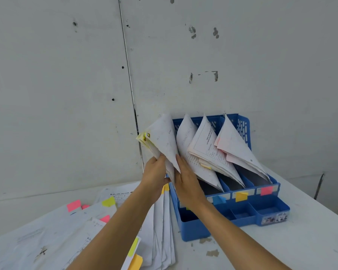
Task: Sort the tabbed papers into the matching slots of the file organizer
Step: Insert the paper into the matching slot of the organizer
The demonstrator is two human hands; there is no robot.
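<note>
Your left hand (156, 170) grips a yellow-tabbed bundle (164, 137) at the leftmost slot of the organizer (269, 211); your right hand (187, 182) presses flat against it. 3 other slots hold papers, but many loose papers (66, 230) lie on the surface (300, 240): perhaps halfway.

The single view comes from a wide-angle camera worn on the person's head, facing forward and somewhat down across the white bench (310, 227) toward the grey wall (57, 75). Both forearms enter from the bottom edge, so the lens sits above and behind them, close to the work. The left hand (154, 172) and right hand (186, 179) meet on a sheaf of papers (164, 137) near the frame's middle, with the blue file organizer (269, 209) just right of centre. Straight lines bow (the wall seam (129, 75) leans), and loose papers (47, 240) run off the lower left corner.
</note>
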